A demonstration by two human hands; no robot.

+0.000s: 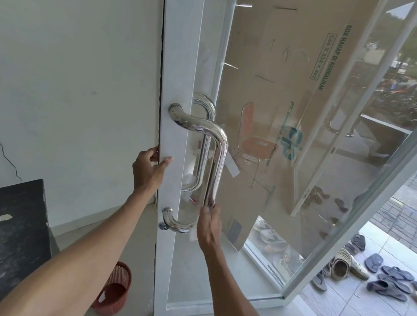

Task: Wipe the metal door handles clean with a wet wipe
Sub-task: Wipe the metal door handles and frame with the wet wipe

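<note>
The left hand [148, 169] grasps the edge of the white frame [185, 63] of the glass door, thumb on the front, and steadies it. The right hand [209, 226] curls round the low end of the shiny chrome tube-shaped near handle [219, 159], and a thin white wet wipe [193, 234] hangs under it. I judge the straight bar is nearly finished. The bottom bend and the second chrome handle [206, 144] behind the glass seem left to do.
</note>
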